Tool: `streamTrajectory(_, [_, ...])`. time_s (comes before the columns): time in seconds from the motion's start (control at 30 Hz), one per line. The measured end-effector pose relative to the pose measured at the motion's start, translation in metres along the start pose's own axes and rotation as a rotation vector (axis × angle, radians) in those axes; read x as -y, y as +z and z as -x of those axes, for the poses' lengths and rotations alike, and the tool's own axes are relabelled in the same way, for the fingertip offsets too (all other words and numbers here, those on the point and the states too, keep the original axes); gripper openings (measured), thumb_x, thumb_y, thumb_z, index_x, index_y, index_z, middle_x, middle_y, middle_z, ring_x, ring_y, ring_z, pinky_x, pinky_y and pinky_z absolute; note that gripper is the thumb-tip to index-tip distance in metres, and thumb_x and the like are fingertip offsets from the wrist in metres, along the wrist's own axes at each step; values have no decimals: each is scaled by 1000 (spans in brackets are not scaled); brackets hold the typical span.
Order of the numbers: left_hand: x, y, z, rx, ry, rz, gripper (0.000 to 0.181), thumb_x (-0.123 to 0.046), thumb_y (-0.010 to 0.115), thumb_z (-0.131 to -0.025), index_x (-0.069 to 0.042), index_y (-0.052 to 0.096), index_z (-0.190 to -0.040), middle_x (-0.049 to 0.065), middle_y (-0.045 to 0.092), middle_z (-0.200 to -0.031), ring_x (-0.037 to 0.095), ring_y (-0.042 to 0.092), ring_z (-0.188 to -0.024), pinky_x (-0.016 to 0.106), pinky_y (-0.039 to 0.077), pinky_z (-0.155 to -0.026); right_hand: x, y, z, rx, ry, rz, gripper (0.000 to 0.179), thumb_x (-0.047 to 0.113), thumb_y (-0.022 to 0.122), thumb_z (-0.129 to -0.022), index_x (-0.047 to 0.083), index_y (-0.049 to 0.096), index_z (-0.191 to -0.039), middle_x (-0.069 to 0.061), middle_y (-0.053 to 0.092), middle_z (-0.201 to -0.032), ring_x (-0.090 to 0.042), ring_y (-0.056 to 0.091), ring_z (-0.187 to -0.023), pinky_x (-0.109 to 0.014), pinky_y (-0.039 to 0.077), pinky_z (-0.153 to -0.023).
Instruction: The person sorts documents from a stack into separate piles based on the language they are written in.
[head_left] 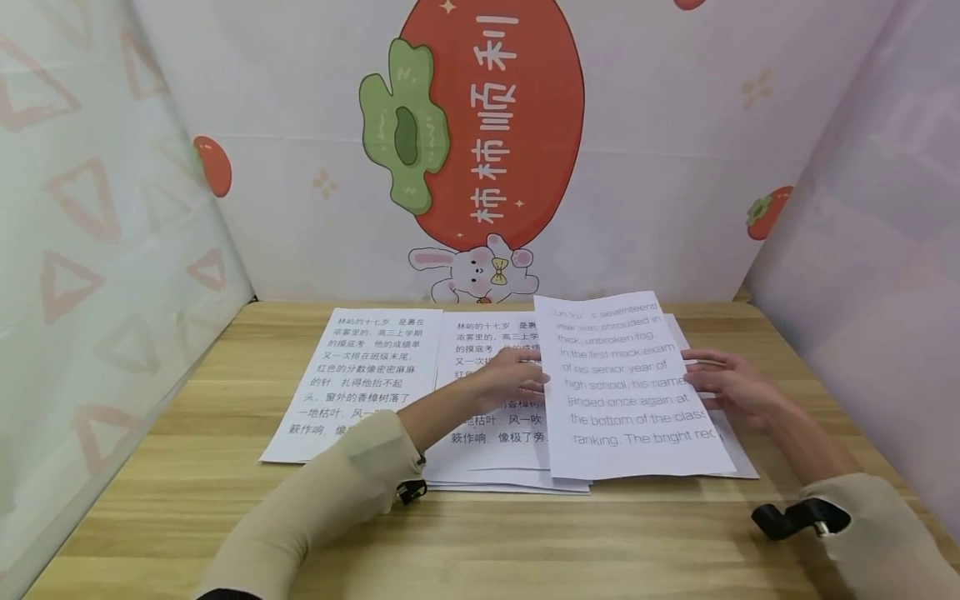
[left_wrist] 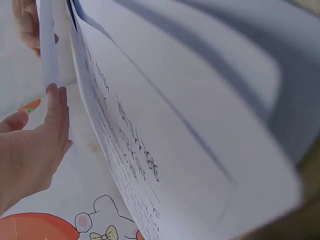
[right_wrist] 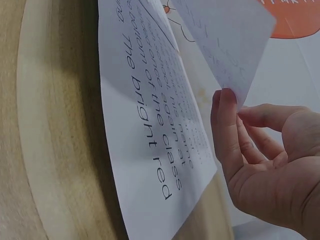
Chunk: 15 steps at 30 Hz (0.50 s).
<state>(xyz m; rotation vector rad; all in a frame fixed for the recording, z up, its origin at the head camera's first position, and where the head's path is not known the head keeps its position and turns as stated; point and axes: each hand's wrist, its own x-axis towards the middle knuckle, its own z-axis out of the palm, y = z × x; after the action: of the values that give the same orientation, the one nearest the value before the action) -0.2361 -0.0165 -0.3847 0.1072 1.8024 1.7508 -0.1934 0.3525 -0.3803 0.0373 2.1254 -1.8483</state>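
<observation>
A sheet of paper printed in English is held up, tilted, over the right-hand paper stack. At its right edge, my right hand pinches it; in the right wrist view the thumb and fingers meet at the raised sheet. My left hand is at the sheet's left edge; in the left wrist view its fingers are straight, tips against the edge, with the thumb apart. Beneath the raised sheet lies another English page. Part of the middle stack, printed in Chinese, is behind the left hand and forearm.
Another Chinese-printed page lies on the left of the wooden table, partly behind the left sleeve. A backdrop with a persimmon and rabbit print rises at the table's far edge. Fabric walls flank both sides.
</observation>
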Motion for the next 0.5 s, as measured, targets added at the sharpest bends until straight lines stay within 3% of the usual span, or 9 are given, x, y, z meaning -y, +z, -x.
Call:
streamTrajectory(0.17, [-5, 12, -3, 4, -23, 27, 71, -4, 70, -91, 2, 40, -155, 20, 64, -133, 32, 68, -116, 36, 61, -95, 0, -8, 4, -42, 27, 5, 30, 6, 61, -103, 34, 65, -112, 11, 72, -101, -11, 72, -88, -27, 63, -73])
streamTrajectory(0.4, [-11, 27, -7, 28, 3, 115, 48, -3, 61, -90, 11, 53, -136, 19, 60, -129, 39, 61, -127, 37, 61, -95, -1, -17, 6, -87, 22, -14, 27, 8, 61, -104, 34, 66, -107, 14, 74, -97, -7, 71, -86, -24, 62, -72])
streamTrajectory(0.5, [-11, 33, -10, 33, -6, 122, 43, -5, 61, -91, 11, 56, -131, 18, 57, -129, 39, 58, -130, 38, 60, -98, -2, -20, 7, -120, 30, 35, 21, 14, 62, -105, 34, 65, -109, 17, 73, -96, -6, 70, -85, -23, 61, -72])
